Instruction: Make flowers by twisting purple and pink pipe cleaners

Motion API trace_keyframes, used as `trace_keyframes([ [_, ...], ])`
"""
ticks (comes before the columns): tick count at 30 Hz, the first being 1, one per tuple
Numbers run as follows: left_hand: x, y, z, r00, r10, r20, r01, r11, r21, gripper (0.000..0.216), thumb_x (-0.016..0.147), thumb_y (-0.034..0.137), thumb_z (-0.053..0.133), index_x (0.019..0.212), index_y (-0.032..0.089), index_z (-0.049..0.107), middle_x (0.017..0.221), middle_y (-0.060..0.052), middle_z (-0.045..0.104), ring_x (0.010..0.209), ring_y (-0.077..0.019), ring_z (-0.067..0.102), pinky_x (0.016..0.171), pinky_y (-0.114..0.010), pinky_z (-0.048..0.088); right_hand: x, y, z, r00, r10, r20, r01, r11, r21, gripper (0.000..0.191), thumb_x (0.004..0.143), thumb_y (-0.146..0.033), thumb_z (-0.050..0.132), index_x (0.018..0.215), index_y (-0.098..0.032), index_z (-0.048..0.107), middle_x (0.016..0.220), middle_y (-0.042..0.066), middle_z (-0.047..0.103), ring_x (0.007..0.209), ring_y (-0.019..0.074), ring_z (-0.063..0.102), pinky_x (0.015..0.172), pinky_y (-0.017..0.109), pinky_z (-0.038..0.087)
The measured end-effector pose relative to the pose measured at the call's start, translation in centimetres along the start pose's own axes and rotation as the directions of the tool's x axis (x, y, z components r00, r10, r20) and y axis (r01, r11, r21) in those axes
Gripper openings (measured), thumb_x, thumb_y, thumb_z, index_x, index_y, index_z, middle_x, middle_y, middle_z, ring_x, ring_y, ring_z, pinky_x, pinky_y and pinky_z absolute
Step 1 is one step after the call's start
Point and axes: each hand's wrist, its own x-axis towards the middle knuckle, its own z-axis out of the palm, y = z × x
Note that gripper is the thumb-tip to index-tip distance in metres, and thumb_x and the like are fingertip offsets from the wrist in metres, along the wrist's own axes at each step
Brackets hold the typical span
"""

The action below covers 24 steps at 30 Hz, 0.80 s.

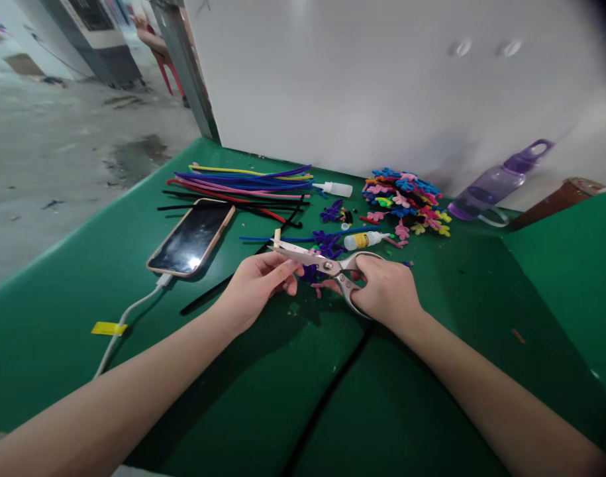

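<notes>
My right hand [385, 288] is wrapped round the handles of a pair of silver scissors [322, 260], whose blades point left. My left hand [260, 281] is closed in a pinch just under the blades, holding a small dark purple pipe-cleaner piece [310, 273]. A small wooden peg [277, 238] stands at the blade tips. Both hands hover over the green table [134, 371]. Purple pipe-cleaner flowers [327, 244] lie just beyond the scissors.
A bundle of coloured pipe cleaners [248, 184] lies at the back. A phone [192, 237] on a white cable lies left. Two glue bottles [365, 240] [335, 189], a heap of coloured flowers [406, 197] and a purple water bottle [496, 184] sit by the white wall.
</notes>
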Motion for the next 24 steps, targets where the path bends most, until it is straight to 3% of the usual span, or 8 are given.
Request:
trace_keyframes([
  [6, 0.03, -0.10, -0.11, 1.000, -0.002, -0.010, 0.001, 1.000, -0.022, 0.015, 0.077, 0.031, 0.063, 0.076, 0.016, 0.066, 0.061, 0.000, 0.059, 0.052, -0.0080, 0.051, 0.052, -0.022, 0.037, 0.42, -0.22, -0.30, 0.992, 0.033, 0.119, -0.043, 0.996, 0.082, 0.042, 0.073, -0.060, 0.053, 0.067, -0.018, 0.048, 0.064, 0.003, 0.056, 0.060, 0.0153, 0.054, 0.049, 0.025, 0.031],
  [11, 0.06, -0.23, -0.14, 1.000, 0.004, -0.029, -0.006, 0.997, -0.080, 0.020, 0.074, 0.026, 0.065, 0.093, 0.018, 0.067, 0.073, 0.000, 0.062, 0.051, -0.0066, 0.051, 0.051, -0.022, 0.038, 0.68, 0.20, -0.07, 0.992, -0.032, 0.121, 0.017, 0.992, 0.128, 0.049, 0.070, -0.063, 0.054, 0.084, -0.017, 0.046, 0.080, 0.010, 0.056, 0.079, 0.0241, 0.053, 0.067, 0.034, 0.041],
  [17, 0.07, -0.01, 0.00, 1.000, -0.002, -0.012, 0.001, 0.999, -0.040, 0.017, 0.076, 0.025, 0.063, 0.089, 0.014, 0.066, 0.055, 0.002, 0.055, 0.051, -0.0079, 0.049, 0.051, -0.021, 0.035, 0.59, 0.03, -0.04, 0.993, -0.070, 0.093, 0.059, 0.991, 0.118, 0.047, 0.072, -0.060, 0.055, 0.086, -0.016, 0.046, 0.083, 0.010, 0.054, 0.084, 0.0260, 0.051, 0.072, 0.038, 0.041],
  [24, 0.06, 0.05, -0.08, 1.000, -0.013, -0.011, 0.012, 1.000, -0.021, 0.019, 0.076, 0.020, 0.062, 0.093, 0.011, 0.063, 0.057, 0.002, 0.055, 0.052, -0.0071, 0.049, 0.054, -0.021, 0.035, 0.56, 0.04, 0.11, 0.994, -0.062, 0.092, 0.054, 0.994, 0.091, 0.043, 0.072, -0.057, 0.055, 0.084, -0.016, 0.045, 0.081, 0.010, 0.053, 0.083, 0.0258, 0.051, 0.072, 0.037, 0.041],
])
